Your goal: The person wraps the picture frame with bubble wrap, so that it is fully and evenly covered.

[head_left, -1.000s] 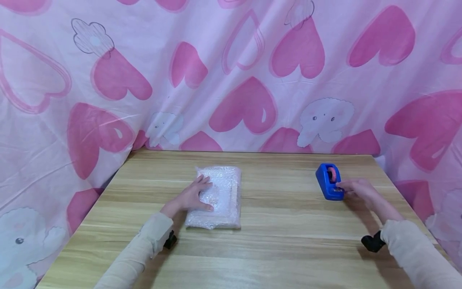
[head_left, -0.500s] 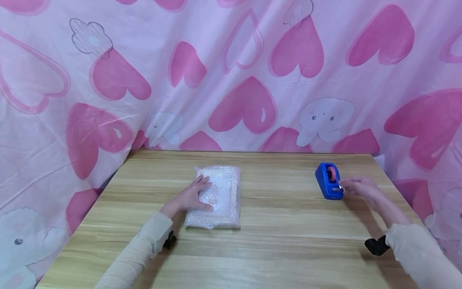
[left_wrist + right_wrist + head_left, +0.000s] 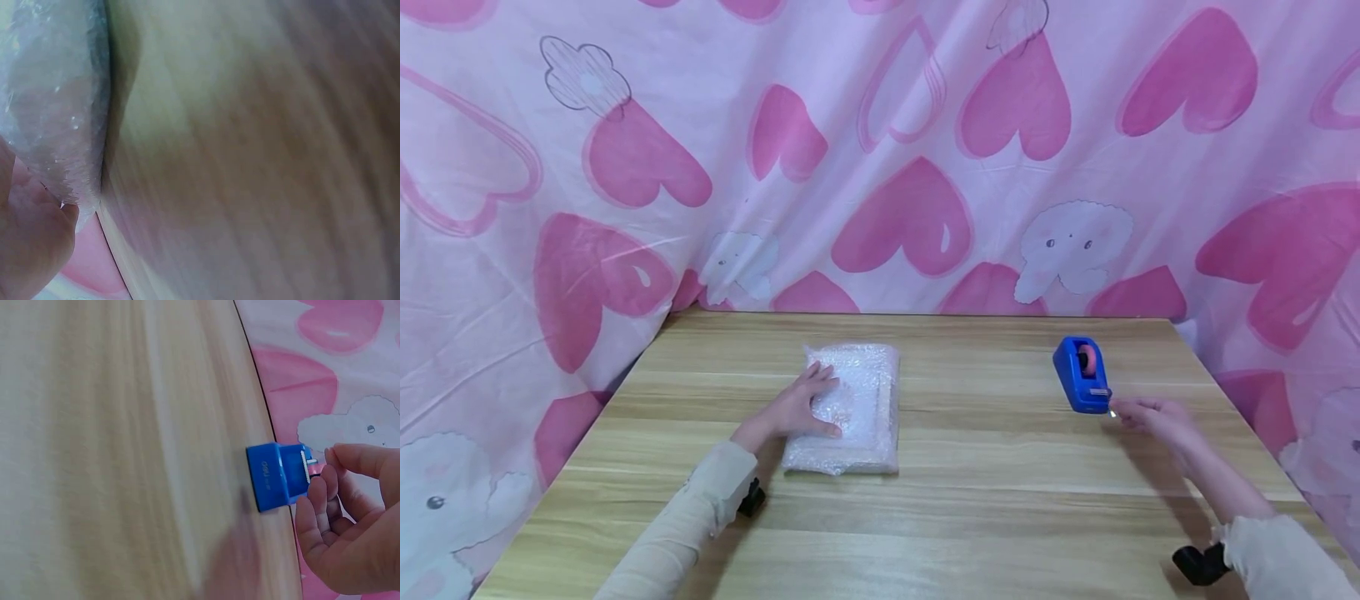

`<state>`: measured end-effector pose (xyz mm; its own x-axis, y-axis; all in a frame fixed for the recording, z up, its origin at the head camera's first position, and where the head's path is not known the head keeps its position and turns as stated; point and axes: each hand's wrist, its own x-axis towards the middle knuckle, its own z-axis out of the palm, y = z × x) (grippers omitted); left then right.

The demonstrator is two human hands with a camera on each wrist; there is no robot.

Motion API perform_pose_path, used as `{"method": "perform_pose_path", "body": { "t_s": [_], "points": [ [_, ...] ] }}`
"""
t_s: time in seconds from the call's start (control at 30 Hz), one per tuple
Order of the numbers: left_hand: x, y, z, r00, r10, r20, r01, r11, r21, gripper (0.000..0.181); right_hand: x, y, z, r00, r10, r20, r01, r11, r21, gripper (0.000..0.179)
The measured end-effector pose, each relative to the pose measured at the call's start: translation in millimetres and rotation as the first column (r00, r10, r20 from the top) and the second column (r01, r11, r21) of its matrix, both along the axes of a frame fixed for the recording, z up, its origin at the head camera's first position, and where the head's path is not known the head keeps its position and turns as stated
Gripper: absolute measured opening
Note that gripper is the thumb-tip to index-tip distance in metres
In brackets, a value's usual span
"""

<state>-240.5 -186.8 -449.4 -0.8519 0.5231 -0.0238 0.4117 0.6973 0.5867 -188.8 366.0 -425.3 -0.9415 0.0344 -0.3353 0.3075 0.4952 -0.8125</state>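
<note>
A flat package in bubble wrap (image 3: 871,408) lies on the table left of centre in the head view. My left hand (image 3: 797,407) rests on its left part with fingers spread. To the right stands a blue tape dispenser (image 3: 1077,379) with a pink roll of tape (image 3: 1087,360) in it. Beside its front end, my right hand (image 3: 1161,423) pinches the end of the tape between thumb and forefinger; a small glint shows at the fingertips. The right wrist view shows the dispenser's toothed cutter (image 3: 305,466) right by these fingers, which cover most of the strip.
The wood-grain table (image 3: 970,517) reaches back to a pink curtain (image 3: 902,125) printed with hearts, which also hangs at both sides. Black wrist cameras sit at both cuffs, the right one (image 3: 1201,565) low over the table.
My right hand has moved from over the dispenser's front toward me and slightly right, drawing the tape end past the cutter. The left hand and the package stay put.
</note>
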Motion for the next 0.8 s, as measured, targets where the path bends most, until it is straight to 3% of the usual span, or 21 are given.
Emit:
{"method": "perform_pose_path", "body": {
  "t_s": [0.17,0.33,0.5,0.8],
  "points": [
    [0.7,-0.7,0.3,1.0,-0.005,-0.011,0.005,1.0,0.013,0.094,12.6,-11.2,-4.0,0.999,0.007,-0.036,-0.007,1.0,0.014,0.049],
    [0.8,-1.1,1.2,1.0,0.0,-0.01,0.0,1.0,0.013,0.095,15.2,-19.6,-11.8,0.996,-0.084,0.022,0.087,0.985,-0.15,0.02],
    [0.4,-0.5,1.2,1.0,0.005,-0.001,-0.005,1.0,0.007,0.096,12.9,-22.7,-19.3,0.985,-0.159,0.067,0.172,0.948,-0.267,0.021],
    [0.9,-0.2,0.7,1.0,0.01,0.015,-0.01,1.0,0.005,0.097,11.4,-29.3,-19.8,0.976,-0.197,0.096,0.214,0.949,-0.232,0.024]
  ]
}}
